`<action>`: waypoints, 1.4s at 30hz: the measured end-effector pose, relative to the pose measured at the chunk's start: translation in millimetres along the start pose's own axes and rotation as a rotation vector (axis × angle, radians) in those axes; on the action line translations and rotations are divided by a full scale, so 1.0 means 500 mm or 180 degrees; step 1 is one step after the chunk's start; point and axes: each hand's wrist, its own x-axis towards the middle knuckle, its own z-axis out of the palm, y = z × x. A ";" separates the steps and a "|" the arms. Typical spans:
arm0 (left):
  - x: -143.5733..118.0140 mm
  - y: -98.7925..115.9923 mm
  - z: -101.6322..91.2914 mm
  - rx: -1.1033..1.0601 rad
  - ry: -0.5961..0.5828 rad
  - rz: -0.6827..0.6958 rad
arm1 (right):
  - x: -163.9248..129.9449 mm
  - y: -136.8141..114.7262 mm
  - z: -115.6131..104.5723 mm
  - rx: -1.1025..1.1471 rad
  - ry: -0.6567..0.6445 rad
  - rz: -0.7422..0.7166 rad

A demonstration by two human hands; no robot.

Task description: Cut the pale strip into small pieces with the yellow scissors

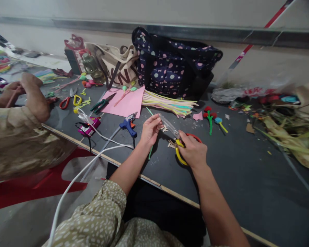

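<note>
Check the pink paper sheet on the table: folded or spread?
Spread: the sheet lies broad and nearly flat on the dark grey tabletop, green-handled pliers overlapping its left edge. Can't tell if doubled.

The tabletop (247,178) is dark grey, with a front edge (180,197) of pale wood. On it lie a pink sheet (130,104), beside this sheet a bundle of fuzzy stems (170,102), then a blue glue gun (129,127) and a red flower (209,116). At the back stands a dotted bag (167,65); at right, dry husks (298,147).
</note>
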 end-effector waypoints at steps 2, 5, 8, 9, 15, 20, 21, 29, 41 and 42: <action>0.001 0.000 0.000 0.0016 0.0030 -0.0009 | -0.001 0.000 0.002 0.0036 0.0020 -0.0056; 0.001 0.000 0.000 0.0040 0.0049 -0.0014 | -0.003 0.001 0.004 0.0077 -0.0006 -0.0072; 0.000 0.001 0.002 0.0044 0.0019 -0.0003 | -0.002 0.004 0.003 0.0222 -0.0084 0.0052; 0.000 0.002 0.002 0.0053 0.0010 0.0002 | 0.000 0.005 0.000 0.0308 -0.0101 0.0123; -0.001 0.003 0.002 0.0114 -0.0004 0.0089 | 0.011 0.012 -0.021 0.0435 -0.0176 0.0513; 0.000 0.002 0.001 0.0162 -0.0074 0.0219 | 0.009 0.014 -0.013 0.0261 -0.0101 0.0534; -0.001 0.001 0.001 0.0189 -0.0079 0.0253 | 0.008 0.015 -0.011 0.0308 -0.0087 0.0527; -0.005 -0.010 0.003 0.0961 0.0141 0.1056 | 0.003 0.012 -0.003 0.0334 -0.0010 0.0309; -0.006 -0.014 0.004 0.1077 0.0268 0.1201 | 0.001 -0.001 0.000 -0.0131 -0.0060 0.0058; -0.006 -0.014 0.005 0.1070 0.0275 0.1196 | 0.001 -0.001 -0.001 -0.0144 -0.0081 0.0052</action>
